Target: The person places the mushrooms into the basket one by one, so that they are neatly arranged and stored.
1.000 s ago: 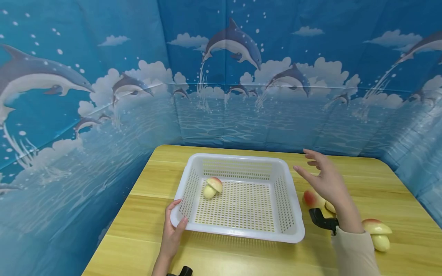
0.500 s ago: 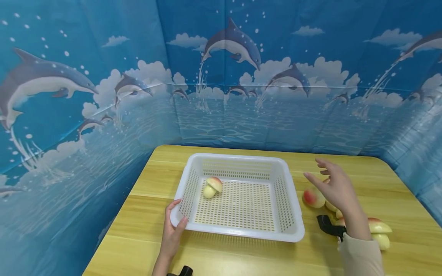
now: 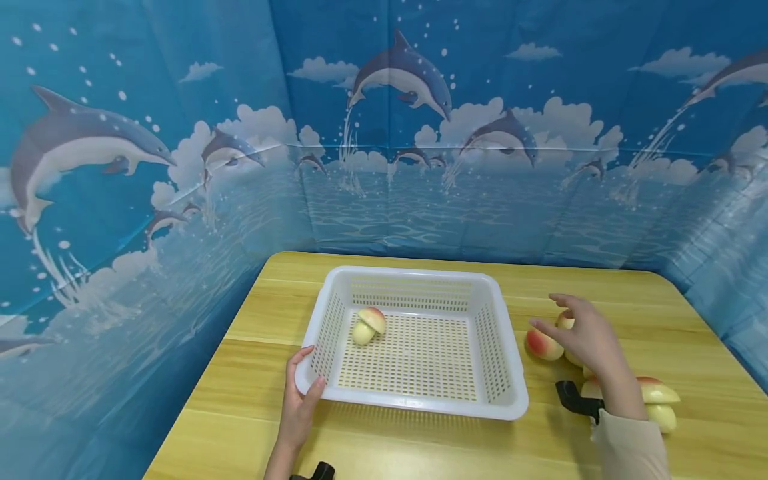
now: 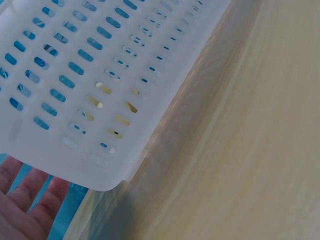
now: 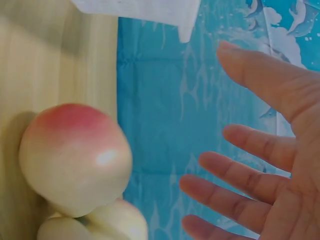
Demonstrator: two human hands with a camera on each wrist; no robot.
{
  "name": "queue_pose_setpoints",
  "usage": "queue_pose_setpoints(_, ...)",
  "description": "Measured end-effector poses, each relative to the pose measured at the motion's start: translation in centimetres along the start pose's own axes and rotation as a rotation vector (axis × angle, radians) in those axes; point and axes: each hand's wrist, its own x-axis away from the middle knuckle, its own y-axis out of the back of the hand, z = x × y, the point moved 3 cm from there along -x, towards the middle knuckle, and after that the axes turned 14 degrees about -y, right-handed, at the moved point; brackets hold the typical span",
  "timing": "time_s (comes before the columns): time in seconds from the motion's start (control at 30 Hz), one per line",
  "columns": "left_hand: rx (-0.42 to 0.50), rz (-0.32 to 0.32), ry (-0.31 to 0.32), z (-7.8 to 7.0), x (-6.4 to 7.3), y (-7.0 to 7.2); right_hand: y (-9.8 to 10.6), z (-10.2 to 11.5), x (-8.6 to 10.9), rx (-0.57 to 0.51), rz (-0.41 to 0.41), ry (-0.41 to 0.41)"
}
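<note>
A white plastic basket (image 3: pixel 414 407) with slotted walls stands on the table. My left hand (image 3: pixel 298 410) grips its near left corner, thumb on the rim; in the left wrist view several fingers (image 4: pixel 47 200) show beside the outer wall. Inside the basket, toward the left, lies a toy mushroom (image 3: pixel 373 321) with a red-blushed cap and cream stem. My right hand (image 3: pixel 591 340) hangs with spread fingers above a group of similar pieces and touches none visibly. Nearest it is a round, red-topped cream piece (image 5: pixel 75 160); whether it has a stem is hidden.
Another toy mushroom (image 3: pixel 662 403) lies by the right sleeve, and the forearm partly hides more pieces. The wooden table (image 3: pixel 252 393) ends at the back against a blue dolphin-print curtain (image 3: pixel 414 207). A black wrist-camera mount (image 3: pixel 576 400) sits at the right wrist.
My right hand has moved right, away from the basket, and come down nearer the pieces on the table. The left hand, the basket and the toy mushroom inside it stay in place.
</note>
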Motion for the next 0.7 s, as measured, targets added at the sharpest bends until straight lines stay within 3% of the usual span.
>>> queue_pose_setpoints(0.27, -0.005, -0.002, 0.004, 0.0, 0.0, 0.0, -0.9, -1.1, -0.6, 0.035, 0.084, -0.029)
queue_pose_setpoints(0.7, 0.006, -0.012, 0.002, 0.2, 0.1, 0.1, -1.7, -1.7, -0.7, 0.059, 0.101, -0.033)
